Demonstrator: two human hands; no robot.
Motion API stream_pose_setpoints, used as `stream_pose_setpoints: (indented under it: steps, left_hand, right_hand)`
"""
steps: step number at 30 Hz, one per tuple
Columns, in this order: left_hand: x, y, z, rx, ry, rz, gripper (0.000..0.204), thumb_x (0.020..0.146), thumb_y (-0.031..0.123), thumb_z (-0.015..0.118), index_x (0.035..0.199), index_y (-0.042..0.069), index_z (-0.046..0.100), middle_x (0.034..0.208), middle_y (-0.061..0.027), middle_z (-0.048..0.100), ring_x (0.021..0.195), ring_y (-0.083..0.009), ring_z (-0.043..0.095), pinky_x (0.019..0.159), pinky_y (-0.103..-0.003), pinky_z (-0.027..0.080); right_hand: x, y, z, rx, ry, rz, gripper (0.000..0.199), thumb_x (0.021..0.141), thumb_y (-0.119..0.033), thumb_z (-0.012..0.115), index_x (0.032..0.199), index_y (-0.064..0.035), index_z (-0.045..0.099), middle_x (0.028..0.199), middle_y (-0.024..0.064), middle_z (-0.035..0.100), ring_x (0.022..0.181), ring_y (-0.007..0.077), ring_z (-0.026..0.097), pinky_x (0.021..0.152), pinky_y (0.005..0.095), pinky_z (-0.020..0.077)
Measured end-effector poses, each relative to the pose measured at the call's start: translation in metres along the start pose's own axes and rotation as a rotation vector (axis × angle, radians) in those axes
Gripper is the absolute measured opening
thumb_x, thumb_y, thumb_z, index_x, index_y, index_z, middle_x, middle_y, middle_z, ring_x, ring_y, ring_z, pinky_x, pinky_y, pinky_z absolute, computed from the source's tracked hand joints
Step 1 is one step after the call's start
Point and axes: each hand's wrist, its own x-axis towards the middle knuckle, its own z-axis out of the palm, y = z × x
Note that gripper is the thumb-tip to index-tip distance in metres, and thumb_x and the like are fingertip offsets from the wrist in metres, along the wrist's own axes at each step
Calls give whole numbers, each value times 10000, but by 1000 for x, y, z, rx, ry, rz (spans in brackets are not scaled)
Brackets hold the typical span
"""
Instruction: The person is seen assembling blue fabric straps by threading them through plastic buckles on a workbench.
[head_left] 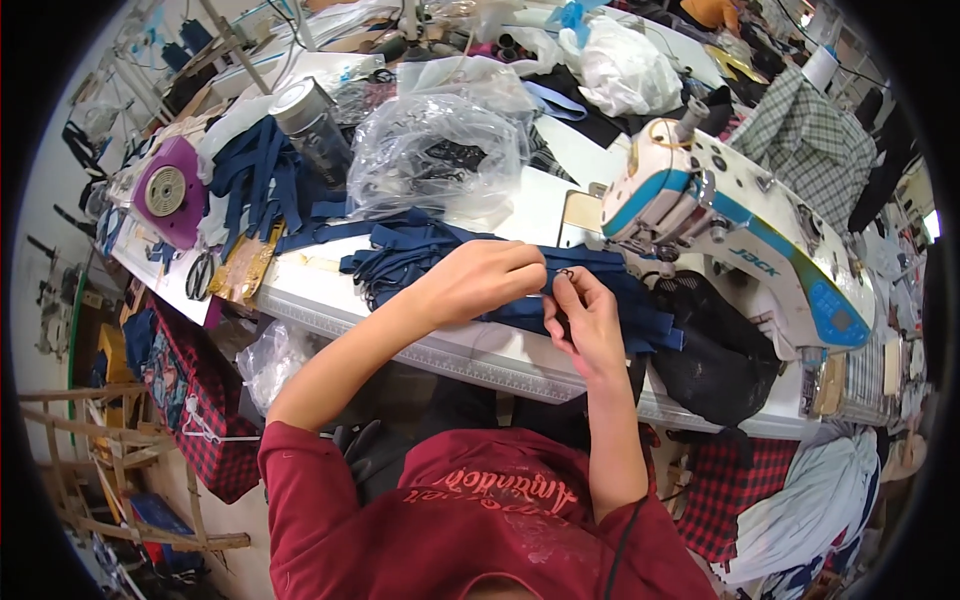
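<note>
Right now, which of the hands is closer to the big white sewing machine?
Right. The right hand is just below-left of the white sewing machine; the left hand sits farther left, on the navy fabric straps.

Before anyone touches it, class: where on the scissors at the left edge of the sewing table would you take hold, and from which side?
Take the scissors by the dark finger loops at the near end, coming from the table's front edge. They lie flat, loops apparently pointing toward that edge and blades away, so the fingers should reach the loops without crossing the blades. Gold fabric lies close on the right, so come straight in.
</note>
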Motion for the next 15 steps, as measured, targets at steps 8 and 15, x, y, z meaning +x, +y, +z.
stream_pose_setpoints:
  steps: [8,15]
  left_hand:
    - [-16,-24,-49,121,287,-407,285,639,-121,555,861,37,471,866,-127,589,811,-321,593,710,-358,475]
    - [-64,-23,-109,474,363,-440,322,640,46,762,741,25,456,647,-87,478,562,-241,471,545,-285,402]
  right_hand:
    - [-27,-22,-26,-160,299,-183,174,924,-195,518,830,-55,471,552,27,501,372,45,388,317,170,230]
    - [-38,-26,-39,-186,366,-183,185,912,-197,542,803,-72,460,556,18,510,368,41,396,312,166,235]
